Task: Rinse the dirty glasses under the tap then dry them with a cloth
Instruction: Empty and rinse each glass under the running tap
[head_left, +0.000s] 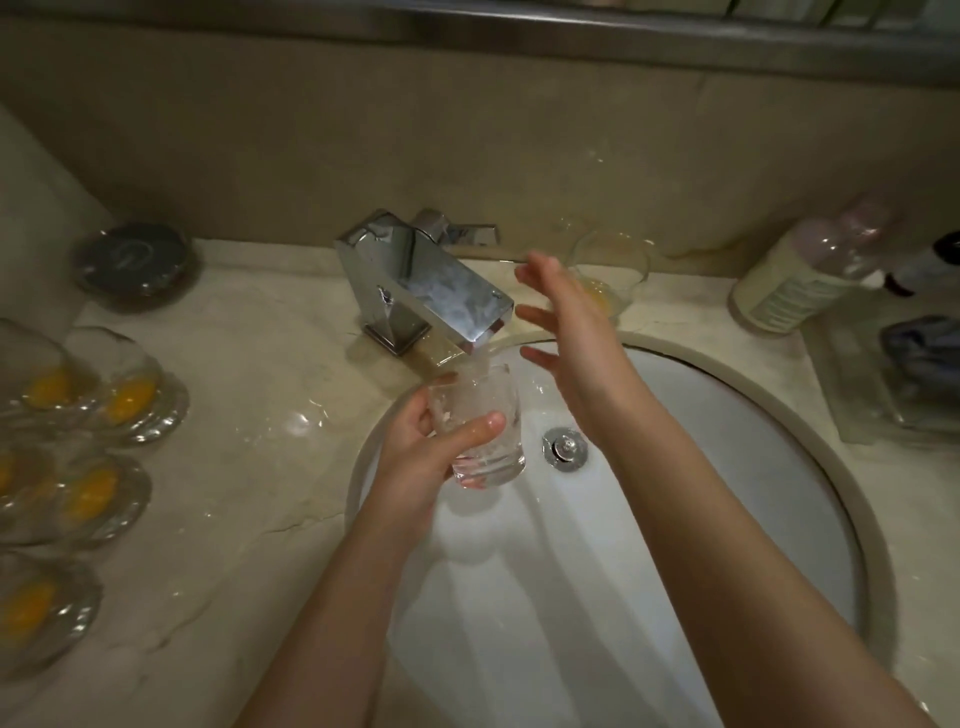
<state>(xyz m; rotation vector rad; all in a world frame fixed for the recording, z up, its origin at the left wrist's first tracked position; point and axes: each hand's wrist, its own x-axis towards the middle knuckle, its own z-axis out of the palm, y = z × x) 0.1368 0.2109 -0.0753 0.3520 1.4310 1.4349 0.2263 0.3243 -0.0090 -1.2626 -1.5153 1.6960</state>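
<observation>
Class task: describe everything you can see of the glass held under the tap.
The glass is a clear, straight-sided tumbler with a thick base. It stands nearly upright over the white sink, its mouth just below the chrome tap. Water runs into it. The left hand grips its side; the right hand is apart from it.

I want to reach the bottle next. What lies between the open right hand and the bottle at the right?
In the head view, a dirty glass with yellow residue stands on the counter between the right hand and the bottle, just behind the hand.
</observation>
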